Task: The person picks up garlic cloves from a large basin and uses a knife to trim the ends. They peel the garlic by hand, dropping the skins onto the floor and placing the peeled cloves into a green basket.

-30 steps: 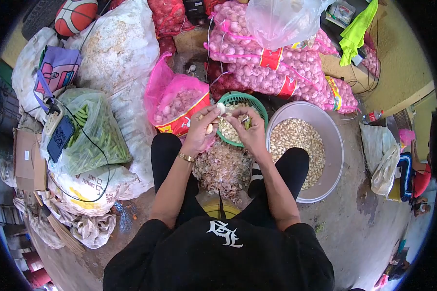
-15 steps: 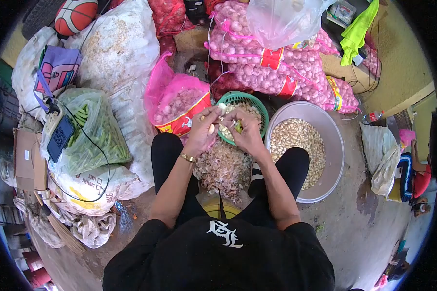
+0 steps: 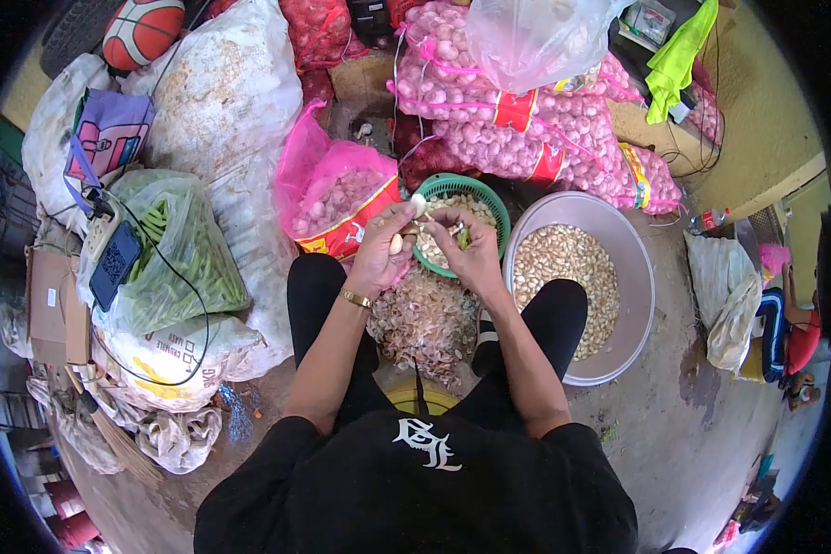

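Note:
My left hand (image 3: 383, 247) is closed on garlic (image 3: 418, 203), a pale piece at its fingertips, with another pale clove (image 3: 396, 244) against the palm. Close beside it, my right hand (image 3: 468, 247) has its fingers bent at the garlic; something small and green shows by them. Both hands are over the near edge of a green basket (image 3: 500, 214) holding garlic cloves. Below them lies a heap of papery peelings (image 3: 425, 323). To the right stands a wide grey tub (image 3: 626, 305) with many cloves. An open pink bag (image 3: 337, 198) of garlic is at the left.
Full pink net bags (image 3: 545, 138) are stacked behind the basket. At the left are a large white sack (image 3: 222, 102), a clear bag of green pods (image 3: 180, 258) with a phone (image 3: 117, 265) on it, and a broom (image 3: 115, 434). Another person (image 3: 803, 342) is at the far right.
The pale garlic piece at my left fingertips shows slightly higher and farther left. The fingers of my right hand have shifted a little and bent differently.

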The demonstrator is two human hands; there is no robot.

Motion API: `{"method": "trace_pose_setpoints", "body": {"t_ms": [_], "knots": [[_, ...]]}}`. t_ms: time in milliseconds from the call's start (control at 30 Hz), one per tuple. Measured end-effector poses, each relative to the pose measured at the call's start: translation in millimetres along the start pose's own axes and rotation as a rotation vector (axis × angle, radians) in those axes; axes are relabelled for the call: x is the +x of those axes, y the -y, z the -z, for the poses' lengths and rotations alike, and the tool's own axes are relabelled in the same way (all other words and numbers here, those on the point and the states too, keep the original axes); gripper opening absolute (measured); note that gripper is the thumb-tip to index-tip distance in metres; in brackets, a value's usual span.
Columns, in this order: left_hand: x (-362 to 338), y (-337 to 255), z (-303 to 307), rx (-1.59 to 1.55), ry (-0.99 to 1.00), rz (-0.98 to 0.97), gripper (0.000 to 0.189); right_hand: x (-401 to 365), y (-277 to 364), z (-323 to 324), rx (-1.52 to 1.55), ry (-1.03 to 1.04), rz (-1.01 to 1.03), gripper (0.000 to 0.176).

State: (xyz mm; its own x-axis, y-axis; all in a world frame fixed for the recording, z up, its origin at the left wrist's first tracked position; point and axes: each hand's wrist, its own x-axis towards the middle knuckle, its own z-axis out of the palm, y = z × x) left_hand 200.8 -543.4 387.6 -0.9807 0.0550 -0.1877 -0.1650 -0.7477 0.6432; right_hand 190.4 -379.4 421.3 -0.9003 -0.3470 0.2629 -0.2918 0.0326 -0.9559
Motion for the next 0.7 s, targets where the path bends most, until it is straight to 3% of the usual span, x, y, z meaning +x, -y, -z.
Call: {"method": "trace_pose_setpoints", "body": {"t_ms": [167,233,433,700], "knots": [[-4,8,-3,0.107,-0.006,-0.088,0.016,5,-13,-7,-0.054,-0.22,0.129,0.015],[-6,14,-9,0.331,-0.089,-0.273,0.013,4,-13,-7,-0.033,-0.235,0.084,0.015],[-1,23,-6,0.525,-0.102,-0.484,0.016,6,-30,-7,-0.051,-0.278,0.004,0.016],[2,22,-3,0.42,-0.109,-0.374,0.014,9,-27,-6,-0.106,-0.303,0.016,0.014]]}}
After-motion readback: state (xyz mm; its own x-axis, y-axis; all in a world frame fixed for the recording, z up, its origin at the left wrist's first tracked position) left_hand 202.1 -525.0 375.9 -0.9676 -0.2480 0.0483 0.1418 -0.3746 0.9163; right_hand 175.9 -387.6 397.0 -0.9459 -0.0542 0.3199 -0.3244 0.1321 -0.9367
